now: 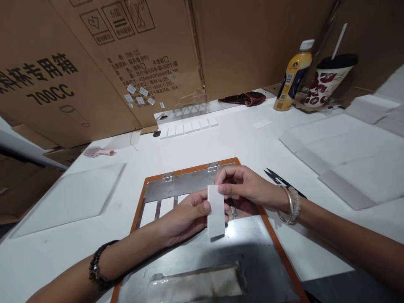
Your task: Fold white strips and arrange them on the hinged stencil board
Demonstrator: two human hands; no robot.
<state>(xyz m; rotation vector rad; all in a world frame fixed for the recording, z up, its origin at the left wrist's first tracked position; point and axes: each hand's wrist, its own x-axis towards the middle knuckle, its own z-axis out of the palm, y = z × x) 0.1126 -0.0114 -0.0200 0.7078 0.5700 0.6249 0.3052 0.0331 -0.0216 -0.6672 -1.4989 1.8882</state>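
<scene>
Both hands hold a small white rectangular strip [216, 212] upright above a hinged metal jig [202, 248] set in an orange-brown frame. My left hand [186, 216] pinches the strip's left edge with thumb and fingers. My right hand [243, 185] pinches its top right corner. Below and to the left, slots in the jig hold similar white strips [158, 209].
Black snips [277, 180] lie right of the jig. A row of white strips [189, 127] sits farther back, with a yellow bottle [293, 75] and a lidded cup with a straw [330, 80] at the back right. Cardboard walls surround the table; a clear sheet [72, 195] lies left, grey-white sheets [347, 160] right.
</scene>
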